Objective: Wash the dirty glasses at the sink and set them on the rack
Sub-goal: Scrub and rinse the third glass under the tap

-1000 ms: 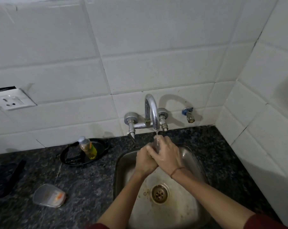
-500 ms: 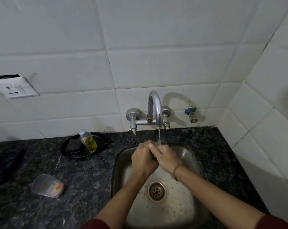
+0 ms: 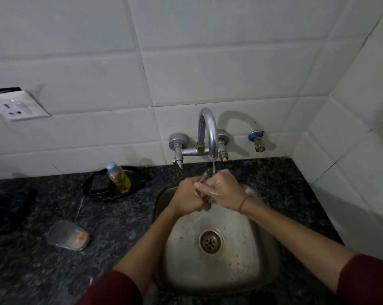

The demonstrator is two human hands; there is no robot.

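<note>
A clear glass [image 3: 206, 175] is held over the steel sink [image 3: 265, 245], its rim just under the running faucet [image 3: 209, 133]. Water streams into it. My left hand [image 3: 189, 198] and my right hand [image 3: 222, 190] are both wrapped around the glass, so most of it is hidden. My right hand is wet. No rack is in view.
A small bottle of yellow liquid [image 3: 118, 177] lies in a black pan [image 3: 133, 186] left of the sink on the dark granite counter [image 3: 98, 216]. A clear plastic container [image 3: 67, 235] sits nearer me. A wall socket [image 3: 15, 107] is at left. Tiled walls close the back and right.
The view has tilted down slightly. My hands have shifted around the glass under the stream, and its rim now shows above my fingers.
</note>
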